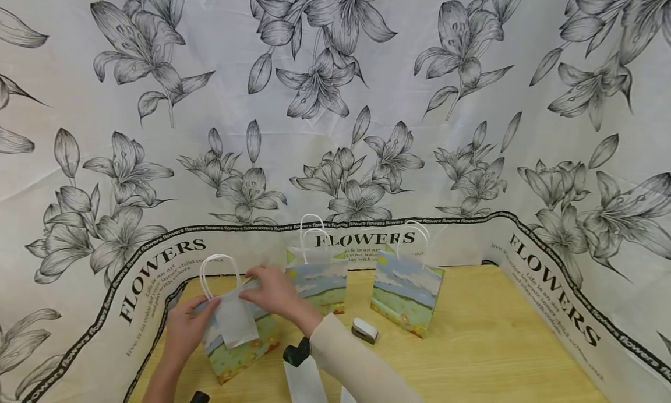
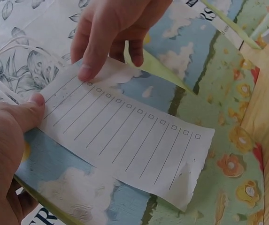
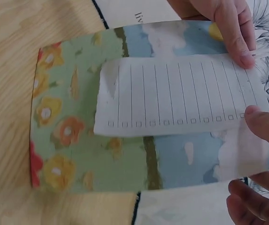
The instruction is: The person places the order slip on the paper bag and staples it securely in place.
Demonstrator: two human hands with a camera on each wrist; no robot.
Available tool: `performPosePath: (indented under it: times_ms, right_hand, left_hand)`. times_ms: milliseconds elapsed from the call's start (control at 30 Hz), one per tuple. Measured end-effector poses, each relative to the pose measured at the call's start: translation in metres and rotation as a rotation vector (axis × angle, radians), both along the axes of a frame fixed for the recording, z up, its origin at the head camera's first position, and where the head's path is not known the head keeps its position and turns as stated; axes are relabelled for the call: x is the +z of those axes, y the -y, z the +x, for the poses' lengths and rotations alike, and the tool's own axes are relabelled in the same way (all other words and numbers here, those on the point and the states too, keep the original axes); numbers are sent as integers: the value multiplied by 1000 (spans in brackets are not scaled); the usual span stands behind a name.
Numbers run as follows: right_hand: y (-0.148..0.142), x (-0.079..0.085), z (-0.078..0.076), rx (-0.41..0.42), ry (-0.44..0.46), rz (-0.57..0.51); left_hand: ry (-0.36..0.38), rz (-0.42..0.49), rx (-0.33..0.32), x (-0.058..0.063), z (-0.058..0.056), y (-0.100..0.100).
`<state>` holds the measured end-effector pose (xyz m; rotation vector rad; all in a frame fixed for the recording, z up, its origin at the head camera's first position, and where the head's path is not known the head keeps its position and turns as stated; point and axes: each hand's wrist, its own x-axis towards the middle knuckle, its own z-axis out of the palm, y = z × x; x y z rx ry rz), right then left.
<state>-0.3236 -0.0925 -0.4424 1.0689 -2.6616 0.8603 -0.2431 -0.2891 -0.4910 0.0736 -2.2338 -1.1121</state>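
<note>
Near edge first: a black piece [image 1: 200, 398] is cut off by the bottom of the head view, type can't be made out. To its right a white strip [image 1: 305, 382] is seen, with a black object [image 1: 296, 352] at its far end; its type can't be told either. The pale sleeve [image 1: 362, 368] is seen on the right arm only.

Next, the work: a white slip [image 1: 238, 324] is held flat against the front of the left bag [image 1: 241, 356], near its top. In both wrist views the slip is seen ruled with parallel lines, each ended by a small box. The bag is tilted, meadow and flowers printed low, sky high. White handles [image 1: 221, 256] are stood up from its top.

Left hand [image 1: 186, 327]: clamped, slip and bag edge pinched, thumb in front, fingers behind. Right hand [image 1: 278, 292]: clamped too, the slip's upper corner pressed by the thumb, fingers set past the bag edge; how firmly they are pressed on the bag can't be told.

Farther on, a white and black stapler [image 1: 364, 331] is laid on the wood table [image 1: 482, 321]. Behind it two like bags are stood upright: the middle bag [image 1: 322, 283], partly covered by the right arm, and the right bag [image 1: 406, 292], well apart from the hands. Backed by a flower-printed cloth [image 1: 335, 129]
</note>
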Motion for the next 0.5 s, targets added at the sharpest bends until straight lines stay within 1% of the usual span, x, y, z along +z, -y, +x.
performPosePath:
  times_ms: [100,133,233,333,433,500]
  right_hand:
    - [-11,4,8,-23,-63,76]
    - [-16,4,11,-17,-79,93]
    - [-36,4,22,6,-131,120]
    - [-60,1,29,-3,-170,119]
    - [-87,-10,31,-27,-135,89]
    - [-105,-20,31,-46,-67,57]
  left_hand:
    - [-10,9,-3,-3,0,0]
    - [-11,8,4,-3,1,1]
    - [-22,-1,19,-4,4,1]
    - [-40,2,11,-2,3,2]
    - [-31,15,-5,0,1,1]
    - [-13,25,-9,2,1,1]
